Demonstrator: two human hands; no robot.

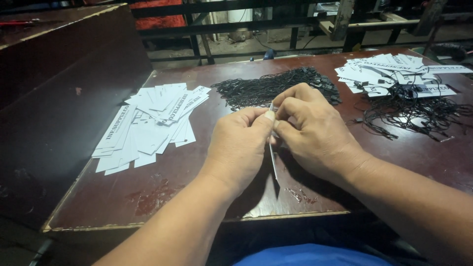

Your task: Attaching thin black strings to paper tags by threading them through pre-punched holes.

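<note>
Near the front edge of the dark brown surface (162, 197), with bare room on either side, the left hand (241, 145) and right hand (313, 130) met, fingers curled, each grip pinched shut on one white paper tag (272, 152) held edge-on; loose tags (148, 125) lay left, black strings (268, 86) just behind

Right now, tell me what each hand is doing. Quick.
Left hand: closed, pinching the white paper tag held edge-on.
Right hand: closed, fingers pinched at the same tag's top; whether it holds a string cannot be told.
</note>
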